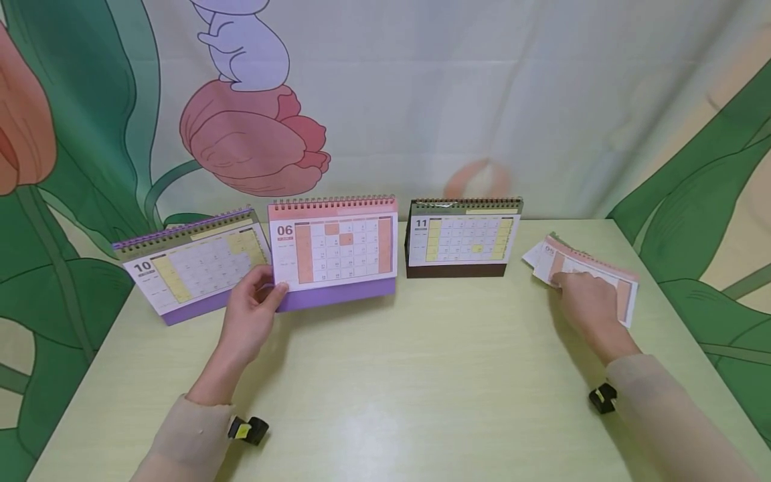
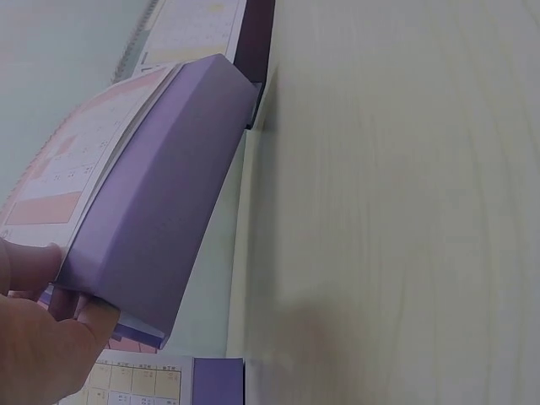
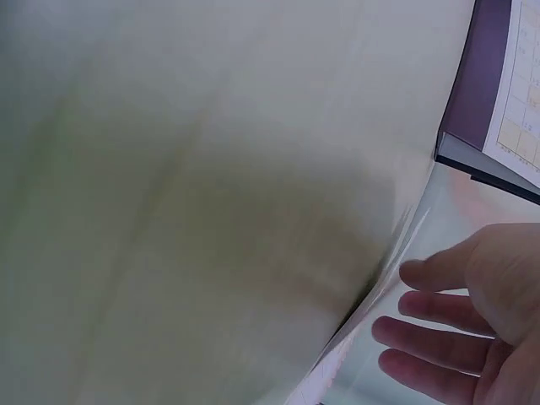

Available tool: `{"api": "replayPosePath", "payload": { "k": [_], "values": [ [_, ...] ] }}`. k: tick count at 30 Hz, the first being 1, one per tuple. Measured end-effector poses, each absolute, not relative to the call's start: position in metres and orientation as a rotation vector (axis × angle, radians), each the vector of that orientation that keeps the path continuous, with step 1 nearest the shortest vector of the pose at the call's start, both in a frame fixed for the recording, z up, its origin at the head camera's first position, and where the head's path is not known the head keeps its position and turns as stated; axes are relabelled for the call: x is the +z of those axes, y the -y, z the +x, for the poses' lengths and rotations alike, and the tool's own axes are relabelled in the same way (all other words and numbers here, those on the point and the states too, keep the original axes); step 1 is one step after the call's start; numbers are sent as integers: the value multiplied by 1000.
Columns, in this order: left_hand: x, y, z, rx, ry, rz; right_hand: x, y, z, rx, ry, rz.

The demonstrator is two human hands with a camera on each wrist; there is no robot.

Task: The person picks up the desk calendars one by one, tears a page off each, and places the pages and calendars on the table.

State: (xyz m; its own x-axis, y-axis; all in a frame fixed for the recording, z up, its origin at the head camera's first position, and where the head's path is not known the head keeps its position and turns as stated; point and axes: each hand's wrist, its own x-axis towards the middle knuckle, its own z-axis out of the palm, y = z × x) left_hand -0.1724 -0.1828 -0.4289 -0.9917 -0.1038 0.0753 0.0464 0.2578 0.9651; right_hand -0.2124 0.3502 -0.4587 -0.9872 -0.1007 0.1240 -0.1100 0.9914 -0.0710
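Note:
My left hand (image 1: 249, 321) grips the lower left corner of a purple desk calendar (image 1: 343, 261) turned to a pink 06 page, its thumb on the front. In the left wrist view the calendar's purple base (image 2: 160, 186) tilts over the table, fingers underneath. Over at the right, my right hand (image 1: 590, 308) is over a small stack of loose calendar pages (image 1: 626, 294) with a pink 05 page on top. The right wrist view has its fingers (image 3: 430, 346) spread apart beside the curled edge of the pages (image 3: 337, 346), pinching nothing.
Left of the held calendar stands another purple-based calendar (image 1: 199, 268) on its 10 page, right beside it. A dark-based calendar (image 1: 464, 241) showing 11 stands toward the back, right of centre. Behind the pale table (image 1: 385, 375) hangs a printed curtain (image 1: 385, 100).

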Motion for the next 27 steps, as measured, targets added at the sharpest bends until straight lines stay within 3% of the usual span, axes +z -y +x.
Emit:
{"api": "replayPosePath", "payload": {
  "k": [27],
  "values": [
    [-441, 183, -198, -1829, 2405, 54, -450, -338, -199, 286, 3013, 177]
  ]
}}
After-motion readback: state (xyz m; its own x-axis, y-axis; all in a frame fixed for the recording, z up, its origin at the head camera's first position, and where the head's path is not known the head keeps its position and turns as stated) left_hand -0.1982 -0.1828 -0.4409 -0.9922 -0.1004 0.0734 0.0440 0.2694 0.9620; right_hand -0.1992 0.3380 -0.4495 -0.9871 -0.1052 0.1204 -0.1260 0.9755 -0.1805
